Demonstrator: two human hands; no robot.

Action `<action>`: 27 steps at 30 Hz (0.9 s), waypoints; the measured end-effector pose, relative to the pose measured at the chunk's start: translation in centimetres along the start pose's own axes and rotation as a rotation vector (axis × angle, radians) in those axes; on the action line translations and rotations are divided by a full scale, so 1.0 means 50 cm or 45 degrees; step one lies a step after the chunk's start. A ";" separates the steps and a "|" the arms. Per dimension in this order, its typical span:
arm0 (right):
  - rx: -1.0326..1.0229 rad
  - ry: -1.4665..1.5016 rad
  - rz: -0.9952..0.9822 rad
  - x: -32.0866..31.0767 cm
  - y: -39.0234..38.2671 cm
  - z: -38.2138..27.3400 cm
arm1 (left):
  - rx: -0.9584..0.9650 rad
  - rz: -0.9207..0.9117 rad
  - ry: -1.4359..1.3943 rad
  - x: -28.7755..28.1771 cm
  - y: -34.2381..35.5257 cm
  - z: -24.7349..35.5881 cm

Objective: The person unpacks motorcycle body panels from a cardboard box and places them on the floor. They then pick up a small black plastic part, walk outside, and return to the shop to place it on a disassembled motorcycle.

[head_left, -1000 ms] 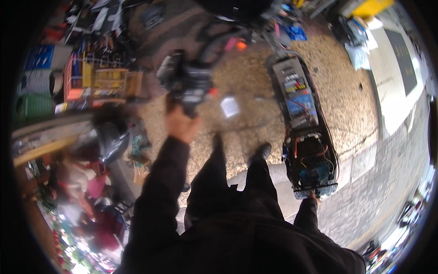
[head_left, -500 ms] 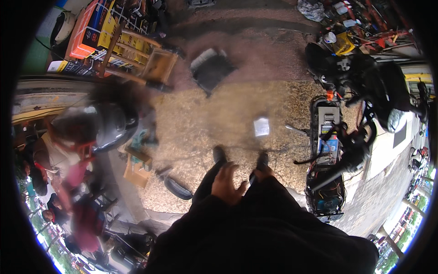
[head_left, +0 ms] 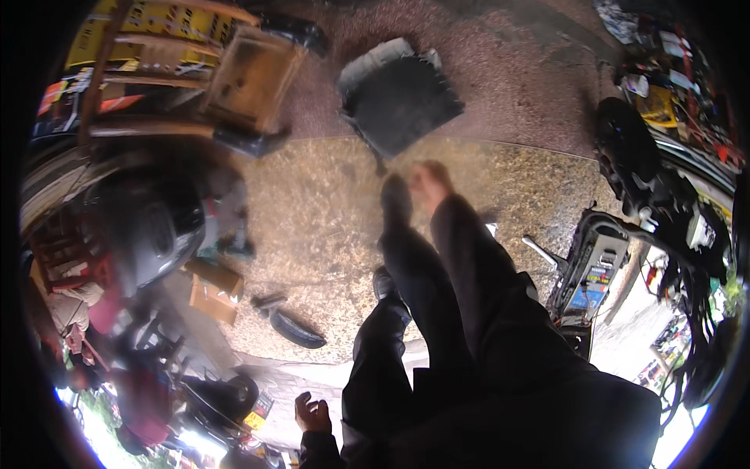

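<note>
My left hand (head_left: 313, 413) hangs low beside my left leg, fingers loosely bent and apart, with nothing in it. My right hand (head_left: 430, 184) reaches forward, just right of my stepping shoe (head_left: 396, 191) in the view. Motion smears its fingers, so I cannot tell their pose. Ahead of it, apart from it, is a low black seat (head_left: 406, 102) with a frayed pale edge. A small white patch (head_left: 491, 228) on the floor shows beside my right sleeve.
A wooden chair (head_left: 254, 78) stands far left, near a dark grey scooter (head_left: 148, 227). A cardboard box (head_left: 215, 291) and a curved black tyre-like piece (head_left: 295, 328) lie on the left floor. Right are a metal tool (head_left: 541, 252) and an opened two-wheeler body (head_left: 594, 270).
I have stepped forward, nearer the black seat. My left hand has dropped back to my side, and my right hand has swung forward. The white patch is now mostly hidden.
</note>
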State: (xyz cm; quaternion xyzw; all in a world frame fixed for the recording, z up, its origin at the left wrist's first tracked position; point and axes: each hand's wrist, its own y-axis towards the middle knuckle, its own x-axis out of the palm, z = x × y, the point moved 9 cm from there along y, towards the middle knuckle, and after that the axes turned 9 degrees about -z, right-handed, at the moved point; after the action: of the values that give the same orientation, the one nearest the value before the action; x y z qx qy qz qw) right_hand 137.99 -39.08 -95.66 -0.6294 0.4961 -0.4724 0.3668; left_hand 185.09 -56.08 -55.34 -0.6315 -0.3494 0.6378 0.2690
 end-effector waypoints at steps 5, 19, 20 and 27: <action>0.117 -0.040 0.270 -0.059 0.222 0.019 | -0.128 -0.092 0.098 0.051 0.030 -0.002; -0.520 0.458 0.035 0.086 -0.180 -0.046 | 0.374 -0.196 -0.034 -0.027 0.037 0.154; -0.393 0.431 0.090 0.080 -0.253 -0.015 | 0.470 -0.215 -0.091 -0.030 0.037 0.169; -0.294 0.447 0.040 0.001 -0.767 0.211 | 0.932 -0.442 -0.425 -0.088 -0.025 0.198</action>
State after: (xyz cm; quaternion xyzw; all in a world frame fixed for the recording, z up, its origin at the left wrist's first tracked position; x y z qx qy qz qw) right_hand 158.76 -30.07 -62.97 -0.5675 0.6129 -0.5091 0.2075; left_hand 175.40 -59.81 -52.06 -0.3149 -0.2399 0.7581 0.5183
